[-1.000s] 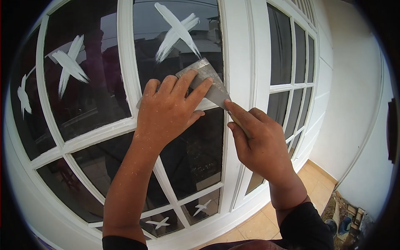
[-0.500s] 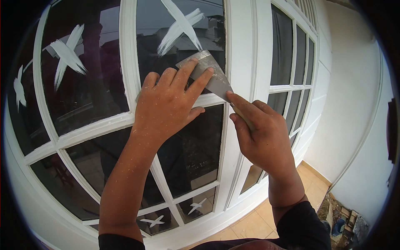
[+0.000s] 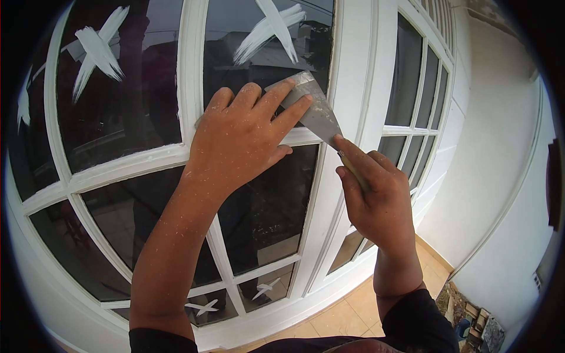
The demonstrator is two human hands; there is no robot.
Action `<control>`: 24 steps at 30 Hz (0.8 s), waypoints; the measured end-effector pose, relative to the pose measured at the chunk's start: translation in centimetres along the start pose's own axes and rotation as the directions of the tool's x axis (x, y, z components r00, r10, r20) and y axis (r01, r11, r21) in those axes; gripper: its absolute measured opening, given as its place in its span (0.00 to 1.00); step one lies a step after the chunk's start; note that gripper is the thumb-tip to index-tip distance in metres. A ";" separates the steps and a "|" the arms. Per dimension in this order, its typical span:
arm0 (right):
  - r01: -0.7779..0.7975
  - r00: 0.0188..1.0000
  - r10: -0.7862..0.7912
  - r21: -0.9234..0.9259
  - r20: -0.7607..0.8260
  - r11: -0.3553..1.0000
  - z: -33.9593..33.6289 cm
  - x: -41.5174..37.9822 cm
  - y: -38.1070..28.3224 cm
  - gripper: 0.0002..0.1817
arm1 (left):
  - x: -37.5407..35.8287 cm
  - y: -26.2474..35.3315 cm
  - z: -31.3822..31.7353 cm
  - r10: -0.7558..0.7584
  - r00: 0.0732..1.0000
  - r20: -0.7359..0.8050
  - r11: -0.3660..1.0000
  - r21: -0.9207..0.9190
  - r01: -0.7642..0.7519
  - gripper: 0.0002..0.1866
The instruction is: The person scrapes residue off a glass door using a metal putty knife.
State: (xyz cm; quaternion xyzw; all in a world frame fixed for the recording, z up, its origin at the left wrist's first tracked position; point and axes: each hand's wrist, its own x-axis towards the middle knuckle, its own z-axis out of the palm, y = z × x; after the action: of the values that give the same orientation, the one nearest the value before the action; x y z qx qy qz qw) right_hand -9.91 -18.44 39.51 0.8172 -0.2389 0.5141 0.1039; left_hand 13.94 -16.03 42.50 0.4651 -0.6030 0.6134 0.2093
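A white door (image 3: 353, 70) with many glass panes fills the view, its dark glass (image 3: 265, 200) marked with white painted crosses (image 3: 273, 32); a plain white wall (image 3: 500, 147) stands to the right and tan floor tiles (image 3: 347, 317) lie below. The left hand (image 3: 244, 138) lies flat against the door, fingers (image 3: 273, 97) spread apart and pressing on the metal blade of a scraper (image 3: 318, 115), which rests on the upper pane just above a white crossbar. The right hand (image 3: 376, 197) has its fingers closed around the scraper's handle, forefinger stretched along the blade.
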 end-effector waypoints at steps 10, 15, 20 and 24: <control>0.008 1.000 -0.008 -0.007 -0.010 1.000 0.0 0.3 0.4 0.24 | 0.0 0.1 0.0 0.009 1.000 0.002 1.000 -0.002 -0.008 0.52; 0.075 0.995 -0.073 0.026 -0.063 0.997 0.3 1.5 0.9 0.24 | 0.1 0.2 0.3 -0.034 0.999 -0.023 0.999 -0.037 0.033 0.52; 0.024 1.000 -0.024 -0.007 -0.011 1.000 0.0 1.3 0.2 0.23 | 0.2 0.0 0.0 -0.029 1.000 -0.011 1.000 -0.009 0.029 0.52; 0.069 0.996 -0.068 0.018 -0.053 0.997 -0.1 1.8 0.5 0.23 | 0.2 0.2 0.4 -0.053 0.998 -0.037 0.998 -0.039 0.052 0.53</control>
State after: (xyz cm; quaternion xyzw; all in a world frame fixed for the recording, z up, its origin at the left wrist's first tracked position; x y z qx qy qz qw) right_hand -9.54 -19.33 41.13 0.8121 -0.2027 0.5340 0.1196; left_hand 13.83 -16.47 42.46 0.4649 -0.5982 0.6048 0.2455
